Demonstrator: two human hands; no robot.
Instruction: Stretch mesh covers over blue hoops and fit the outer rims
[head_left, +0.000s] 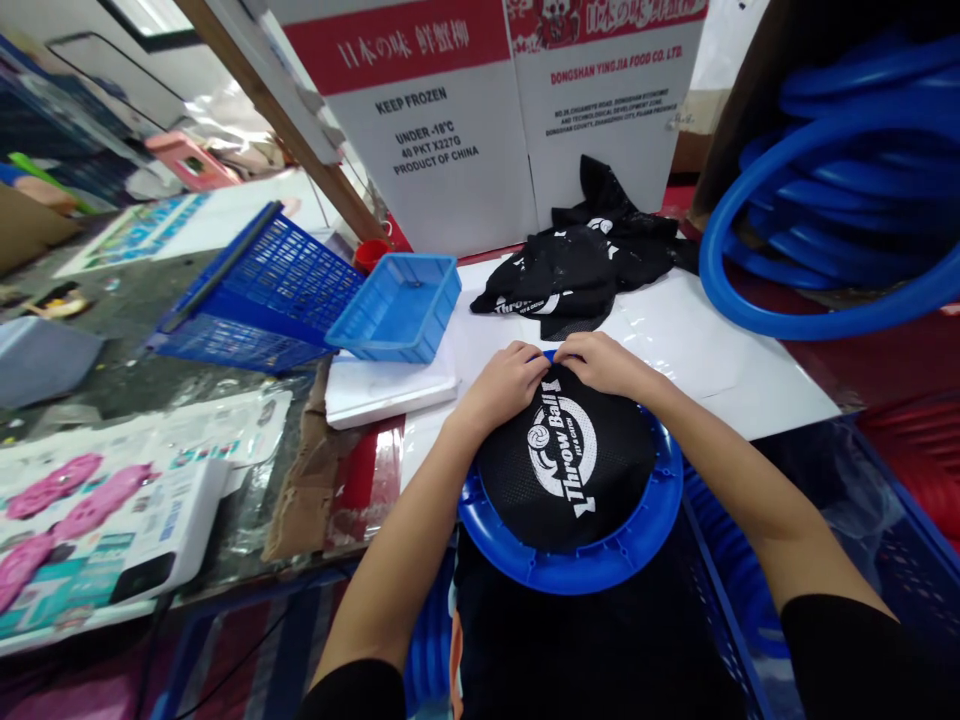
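You have one blue ring (pixel 577 572) in front of you, right of centre in the lower half of the frame, with one black cloth (pixel 517 475) lying across its opening, the white print facing up. Both your hands meet at its far rim, nearly touching: the left hand (pixel 514 380) and the right hand (pixel 600 362) each have narrow, bent fingers pinching the cloth's edge there; your thumbs are mostly hidden. Your forearms reach in from the bottom and lower right, backs of the hands up. One tray (pixel 394 351) and one basket (pixel 262 285) sit left of centre. Beyond your hands lies a black pile (pixel 581 258); its overlapping pieces can't be counted, nor can the stacked blue hoops (pixel 780 324) upper right.
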